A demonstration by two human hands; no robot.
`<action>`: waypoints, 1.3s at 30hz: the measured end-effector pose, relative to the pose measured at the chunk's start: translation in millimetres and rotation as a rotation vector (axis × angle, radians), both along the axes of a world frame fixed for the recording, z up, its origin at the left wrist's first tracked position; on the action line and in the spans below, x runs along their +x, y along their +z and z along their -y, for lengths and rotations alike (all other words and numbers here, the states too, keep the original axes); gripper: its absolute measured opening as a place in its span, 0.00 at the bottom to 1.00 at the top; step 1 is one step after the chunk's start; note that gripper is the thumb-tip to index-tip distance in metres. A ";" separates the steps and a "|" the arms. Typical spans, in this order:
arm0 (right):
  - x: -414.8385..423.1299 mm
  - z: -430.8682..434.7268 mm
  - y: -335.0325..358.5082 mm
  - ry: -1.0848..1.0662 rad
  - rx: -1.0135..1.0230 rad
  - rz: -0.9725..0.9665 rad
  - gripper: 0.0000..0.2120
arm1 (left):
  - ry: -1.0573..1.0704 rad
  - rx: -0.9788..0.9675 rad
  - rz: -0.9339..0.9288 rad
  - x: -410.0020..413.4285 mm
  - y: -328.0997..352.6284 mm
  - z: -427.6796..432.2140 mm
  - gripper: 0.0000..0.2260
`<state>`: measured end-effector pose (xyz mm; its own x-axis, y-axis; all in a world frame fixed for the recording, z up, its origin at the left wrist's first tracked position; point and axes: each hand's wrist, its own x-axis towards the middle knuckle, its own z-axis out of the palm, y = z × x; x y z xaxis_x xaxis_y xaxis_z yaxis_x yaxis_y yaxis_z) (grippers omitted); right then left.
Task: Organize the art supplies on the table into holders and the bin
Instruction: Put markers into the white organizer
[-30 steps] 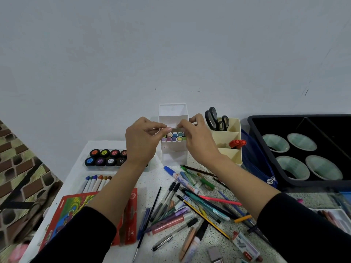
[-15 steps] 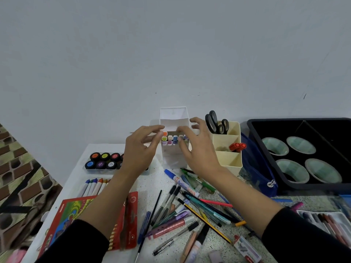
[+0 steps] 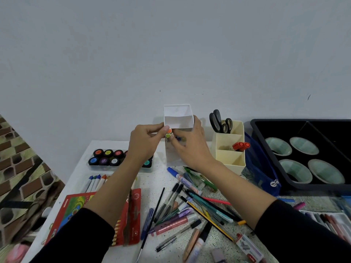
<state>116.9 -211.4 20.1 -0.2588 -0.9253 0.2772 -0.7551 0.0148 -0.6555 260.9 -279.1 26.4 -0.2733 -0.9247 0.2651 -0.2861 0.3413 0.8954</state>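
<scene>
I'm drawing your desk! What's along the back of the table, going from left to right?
Paint pots → white marker box → cream holder with scissors → blue pouch → black bin.

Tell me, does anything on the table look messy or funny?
Yes. The loose pens lie crisscrossed in a heap in front of the white marker box, not standing in the cream holder, which holds scissors and orange markers.

White marker case (image 3: pixel 171 156), lid flipped up, upright, beside cream holder (image 3: pixel 230 160)
</scene>
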 end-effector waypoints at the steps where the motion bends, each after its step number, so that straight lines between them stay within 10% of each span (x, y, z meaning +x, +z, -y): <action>1: -0.8 0.7 1.8 0.011 0.010 0.022 0.10 | -0.002 -0.008 0.014 -0.1 0.4 -0.1 0.12; 18: -15.0 -21.4 1.9 0.062 -0.102 0.017 0.11 | 0.060 -0.114 0.100 11.9 -8.5 -22.8 0.07; 26: 3.2 -78.7 -37.1 0.285 -0.034 -0.350 0.06 | -0.318 -0.066 0.979 46.4 -49.8 -66.0 0.10; 39: 30.2 -72.5 -62.7 0.575 0.340 -0.820 0.17 | -0.339 0.057 1.063 45.6 -77.2 -79.8 0.11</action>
